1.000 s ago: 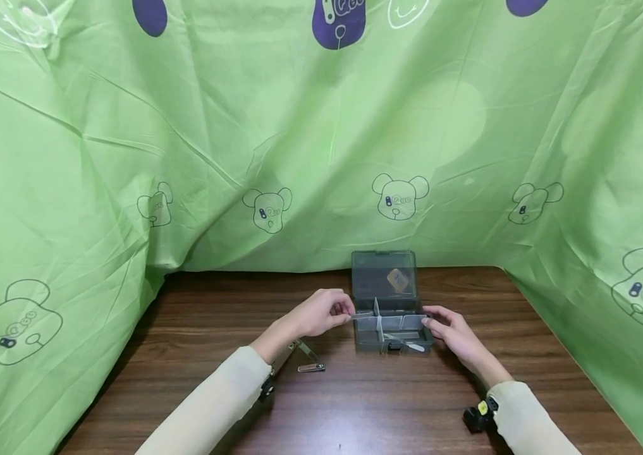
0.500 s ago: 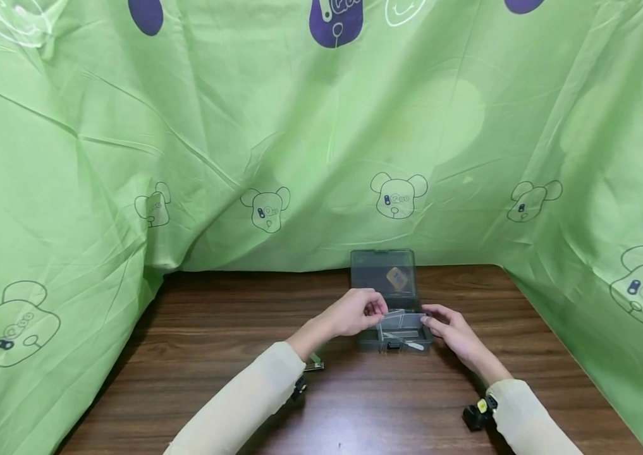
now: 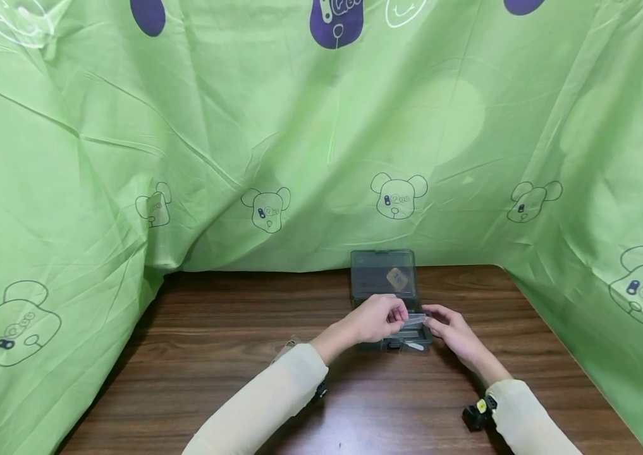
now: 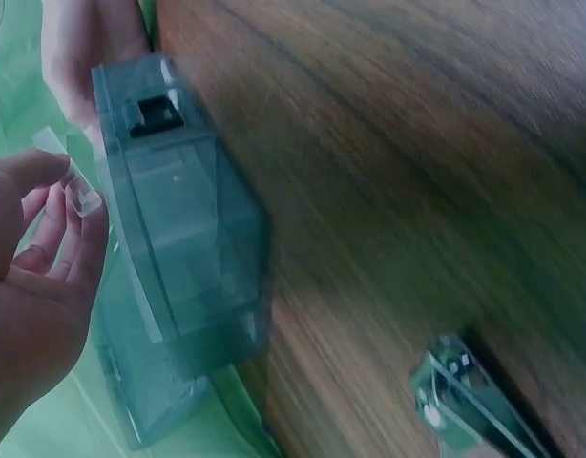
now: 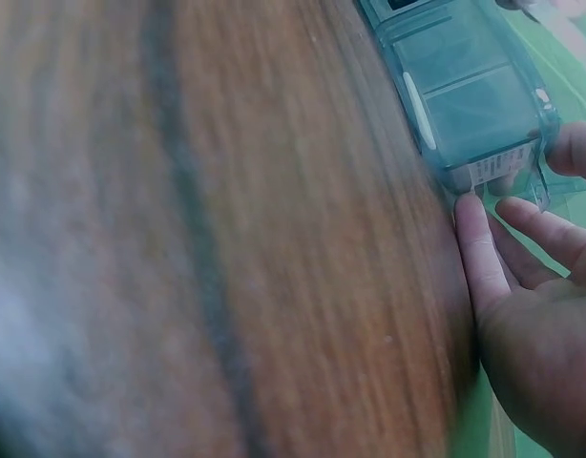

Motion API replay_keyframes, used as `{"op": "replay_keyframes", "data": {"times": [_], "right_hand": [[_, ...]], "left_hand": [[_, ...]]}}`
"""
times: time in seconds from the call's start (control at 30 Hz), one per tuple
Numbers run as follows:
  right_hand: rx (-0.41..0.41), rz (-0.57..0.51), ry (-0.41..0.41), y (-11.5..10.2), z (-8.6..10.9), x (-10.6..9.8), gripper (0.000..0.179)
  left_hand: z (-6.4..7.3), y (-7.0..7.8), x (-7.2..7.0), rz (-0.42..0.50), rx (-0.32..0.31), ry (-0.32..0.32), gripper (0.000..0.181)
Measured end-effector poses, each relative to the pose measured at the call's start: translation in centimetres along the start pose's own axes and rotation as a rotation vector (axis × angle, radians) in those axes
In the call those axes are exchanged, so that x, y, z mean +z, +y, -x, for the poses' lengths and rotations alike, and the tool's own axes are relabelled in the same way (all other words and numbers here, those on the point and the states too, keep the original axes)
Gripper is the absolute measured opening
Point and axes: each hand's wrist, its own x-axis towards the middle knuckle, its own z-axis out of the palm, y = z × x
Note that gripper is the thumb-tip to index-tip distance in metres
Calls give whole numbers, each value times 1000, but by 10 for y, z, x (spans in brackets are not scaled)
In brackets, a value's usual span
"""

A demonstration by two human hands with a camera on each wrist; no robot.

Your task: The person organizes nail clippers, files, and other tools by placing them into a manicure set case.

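A small grey see-through compartment box lies open on the wooden table, its lid standing up at the back. My left hand hovers over the box and pinches a clear plastic divider strip between thumb and fingers. In the left wrist view the divider strip shows at my left hand's fingertips, beside the box. My right hand rests with straight fingers against the right end of the box.
A metal nail clipper lies on the table left of the box, mostly hidden under my left forearm in the head view. Green printed cloth hangs behind and along both sides of the table.
My left hand has carried the clear strip rightward, from the box's left edge to above its right half. Its forearm now covers the nail clipper. The right hand has stayed put.
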Motion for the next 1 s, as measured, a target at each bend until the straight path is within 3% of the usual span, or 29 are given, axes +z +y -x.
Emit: {"op": "replay_keyframes", "data": {"times": [0.2, 0.47, 0.67, 0.83, 1.0], "right_hand": [[-5, -17, -5, 2, -3, 1, 50], [-1, -8, 8, 2, -2, -1, 47], [-5, -5, 9, 3, -2, 0, 50], [-2, 1, 10, 3, -1, 0, 51], [19, 17, 14, 1, -1, 0, 51]], "left_hand": [[2, 3, 6, -22, -8, -40, 5], [0, 4, 9, -50, -7, -45, 5], [0, 4, 9, -2, -25, -36, 6], [3, 3, 0, 19, -5, -7, 15], [12, 2, -23, 8, -5, -2, 21]]}}
